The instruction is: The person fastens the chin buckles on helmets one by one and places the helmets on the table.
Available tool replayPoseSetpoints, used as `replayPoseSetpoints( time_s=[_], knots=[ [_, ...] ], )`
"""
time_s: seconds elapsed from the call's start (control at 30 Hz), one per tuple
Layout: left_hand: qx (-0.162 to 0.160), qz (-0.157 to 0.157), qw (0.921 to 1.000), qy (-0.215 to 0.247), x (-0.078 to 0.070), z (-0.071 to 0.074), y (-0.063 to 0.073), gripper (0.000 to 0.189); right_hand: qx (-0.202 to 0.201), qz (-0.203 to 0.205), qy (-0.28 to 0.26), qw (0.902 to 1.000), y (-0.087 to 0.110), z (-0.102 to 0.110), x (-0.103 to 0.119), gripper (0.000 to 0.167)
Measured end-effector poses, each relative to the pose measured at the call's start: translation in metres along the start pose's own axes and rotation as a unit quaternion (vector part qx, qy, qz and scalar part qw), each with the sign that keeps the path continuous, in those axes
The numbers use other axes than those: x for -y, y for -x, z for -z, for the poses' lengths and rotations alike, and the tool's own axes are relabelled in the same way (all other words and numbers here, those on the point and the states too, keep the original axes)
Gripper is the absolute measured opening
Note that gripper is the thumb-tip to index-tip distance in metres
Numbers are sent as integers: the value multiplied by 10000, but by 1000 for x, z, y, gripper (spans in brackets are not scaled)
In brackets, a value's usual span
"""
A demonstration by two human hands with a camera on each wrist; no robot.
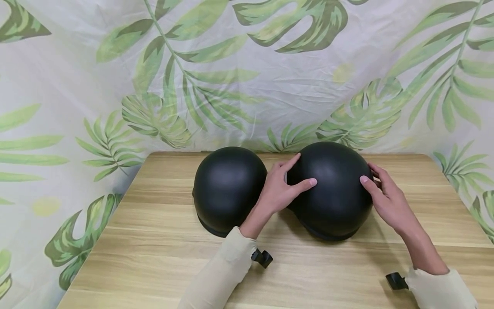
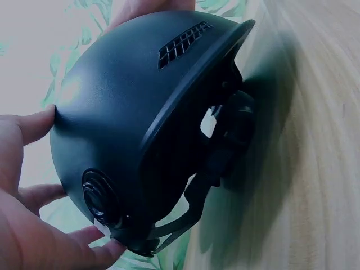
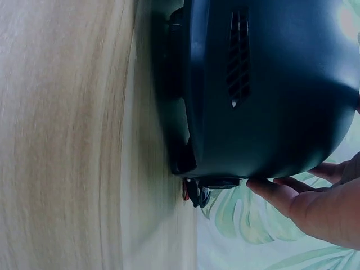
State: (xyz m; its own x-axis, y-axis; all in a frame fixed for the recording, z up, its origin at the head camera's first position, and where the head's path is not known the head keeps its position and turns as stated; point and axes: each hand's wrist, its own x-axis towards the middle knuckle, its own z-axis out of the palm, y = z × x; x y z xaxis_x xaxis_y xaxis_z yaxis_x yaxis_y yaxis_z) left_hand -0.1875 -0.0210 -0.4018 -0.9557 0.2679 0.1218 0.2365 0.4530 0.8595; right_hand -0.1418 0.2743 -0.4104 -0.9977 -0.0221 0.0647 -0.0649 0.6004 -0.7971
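Observation:
Two black helmets are on the wooden table. My left hand and right hand hold the right-hand helmet between them, one at each side. Both thumbs lie on its smooth shell, while the other fingers reach round the sides. In the left wrist view, this helmet shows a meshed vent, a round side fitting and a strap under its rim. The right wrist view has my right fingers against its side, near the rim. The second helmet stands dome up, left of my left hand.
The wooden table ends at the back against a leaf-patterned cloth. The left helmet stands close beside my left wrist. Small black mounts stick out from both sleeves.

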Motion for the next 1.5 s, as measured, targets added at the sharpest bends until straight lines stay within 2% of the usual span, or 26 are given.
replayPoseSetpoints(
  time_s=[0.2,0.3,0.53,0.67,0.97,1.03,1.13,1.27,1.5],
  knots=[
    [-538,-406,9966,465,-1,9,-2,59,54,-12,-127,9999,0,1,1,67],
    [-738,-455,9942,639,-3,11,-2,54,113,-107,-323,9994,-1,1,1,68],
    [-823,-329,9936,706,-5,11,-2,54,168,-146,-443,9988,0,1,-1,69],
    [-901,-400,9913,869,-5,11,-2,52,204,-191,-417,9987,1,1,0,69],
    [-1372,-838,9725,1684,-9,14,-2,44,422,-180,-726,9963,-2,-3,1,68],
    [-1385,-877,9697,1809,-9,13,-2,46,314,-91,-666,9972,-2,-4,1,66],
    [-1355,-914,9680,1906,-9,12,-3,49,-92,84,-465,9988,1,-3,3,61],
    [-1330,-874,9693,1874,-12,11,-3,51,-445,329,-352,9978,3,-2,3,56],
    [-1193,-495,9822,1361,-13,11,0,55,-303,511,-349,9976,4,-2,2,59]
  ],
)
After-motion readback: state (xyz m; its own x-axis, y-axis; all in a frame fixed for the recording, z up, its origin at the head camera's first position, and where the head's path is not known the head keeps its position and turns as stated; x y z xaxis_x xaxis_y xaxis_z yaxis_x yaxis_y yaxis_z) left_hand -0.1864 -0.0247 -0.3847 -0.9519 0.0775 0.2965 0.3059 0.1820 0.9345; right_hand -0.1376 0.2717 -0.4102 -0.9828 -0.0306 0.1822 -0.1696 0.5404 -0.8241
